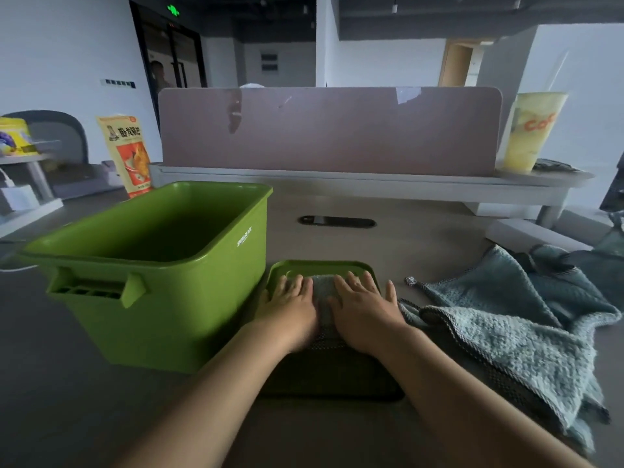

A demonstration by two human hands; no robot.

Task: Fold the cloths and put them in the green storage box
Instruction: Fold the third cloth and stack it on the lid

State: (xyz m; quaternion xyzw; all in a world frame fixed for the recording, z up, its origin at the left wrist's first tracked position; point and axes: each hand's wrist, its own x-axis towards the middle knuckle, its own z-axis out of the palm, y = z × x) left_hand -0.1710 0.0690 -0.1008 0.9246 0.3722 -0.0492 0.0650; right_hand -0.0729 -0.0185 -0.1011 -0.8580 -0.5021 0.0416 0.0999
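Folded grey-teal cloth [323,298] lies flat, textured, under both hands.

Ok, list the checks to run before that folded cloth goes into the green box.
1. Green storage box open: ok, its lid lies on the table.
2. Box floor free: cannot tell, near wall hides it.
3. Folded cloth flat on the lid: ok.
4. Cloth gripped for lifting: not ok, left hand and right hand press it with straight fingers.
5. Other cloths folded: not ok, they lie crumpled at the right.
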